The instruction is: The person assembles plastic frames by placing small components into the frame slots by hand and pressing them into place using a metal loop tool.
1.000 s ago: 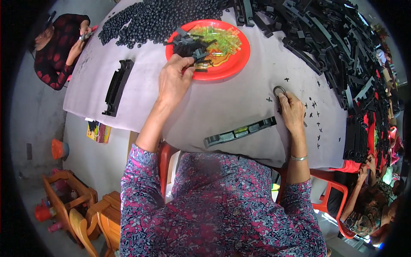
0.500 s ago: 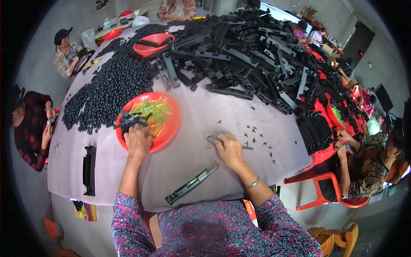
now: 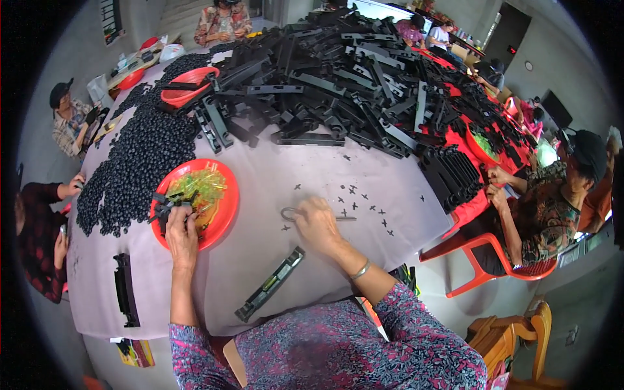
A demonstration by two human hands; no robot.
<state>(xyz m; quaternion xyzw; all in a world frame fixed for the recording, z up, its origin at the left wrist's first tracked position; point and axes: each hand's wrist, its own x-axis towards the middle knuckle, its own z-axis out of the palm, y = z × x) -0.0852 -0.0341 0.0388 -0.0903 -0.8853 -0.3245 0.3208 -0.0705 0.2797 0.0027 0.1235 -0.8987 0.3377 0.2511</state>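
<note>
My left hand (image 3: 182,235) reaches into the near red bowl (image 3: 232,207), its fingers bent down onto small black plastic pieces (image 3: 162,207). What the fingertips pinch is hidden. Yellow-green clear vials (image 3: 205,185) fill the rest of the bowl. My right hand (image 3: 318,224), resting on the table, is closed around a metal rod with a looped end (image 3: 286,212). The loop sticks out on the left, the straight end on the right. Between my arms lies a black spirit level (image 3: 270,284) with a yellow-green vial in its middle. Tiny black cross-shaped pieces (image 3: 372,208) are scattered beyond my right hand.
Another black level body (image 3: 125,290) lies at the left. Small black parts (image 3: 127,159) form a wide heap behind the bowl. A large pile of black level bodies (image 3: 338,78) covers the far side, with a neat stack (image 3: 452,175) at right. Co-workers sit around; a red chair (image 3: 484,260) stands right.
The view has shifted and turned slightly. My left fingers are more bent among the black pieces. A cross-shaped piece now shows left of my right hand, which still grips the looped rod.
</note>
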